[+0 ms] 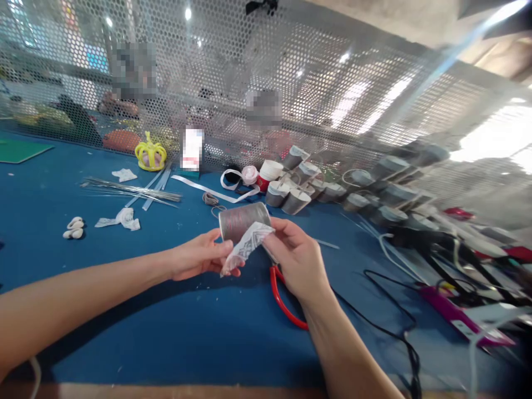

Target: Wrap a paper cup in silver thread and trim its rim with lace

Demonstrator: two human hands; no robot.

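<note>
My left hand [208, 255] is closed around the lower left side of a small grey cylinder [238, 219] with pale rims and faint reddish marks. A strip of white lace [249, 244] lies slantwise across the cylinder's front, its lower end by my left fingertips. At the lace's upper end, my right hand [297, 257] pinches it between thumb and fingers, close to the cylinder's right end. Beneath my right hand, red-handled scissors [280, 299] lie on the table, their blades mostly hidden.
Grey cups [297, 200] are piled behind my hands. Thin wires [133, 188], lace pieces [124, 219], white ribbon [208, 192] and a yellow crown-shaped item [150, 154] lie to the left. A purple power strip [451, 316] and black cable [394, 305] are at right. Perforated metal mesh [216, 72] stands behind.
</note>
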